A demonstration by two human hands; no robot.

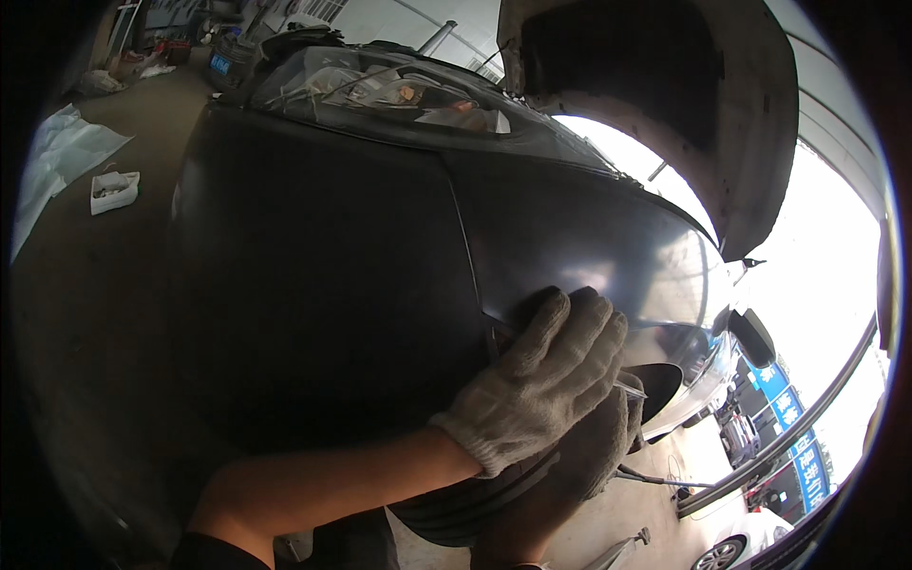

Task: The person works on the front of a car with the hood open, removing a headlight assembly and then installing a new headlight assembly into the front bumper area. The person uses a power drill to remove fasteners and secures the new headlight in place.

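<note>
My left hand (537, 389), in a knitted off-white glove, rests with extended fingers on the dark car body panel (332, 237), beside a panel seam and a gap below it. My right hand (613, 442), gloved the same way, is lower and partly behind my left, closed around a thin metal piece (632, 389) whose far part is hidden. A black tyre (456, 503) sits below both hands. The windscreen (380, 100) lies beyond the panel, and a raised dark panel (646, 76) stands at upper right.
A white box (114, 193) and plastic sheeting (57, 161) lie on the left floor. A side mirror (752, 337) juts out at right. A metal post (779, 446), blue signs (788, 408) and a white car (750, 541) are beyond the bright opening.
</note>
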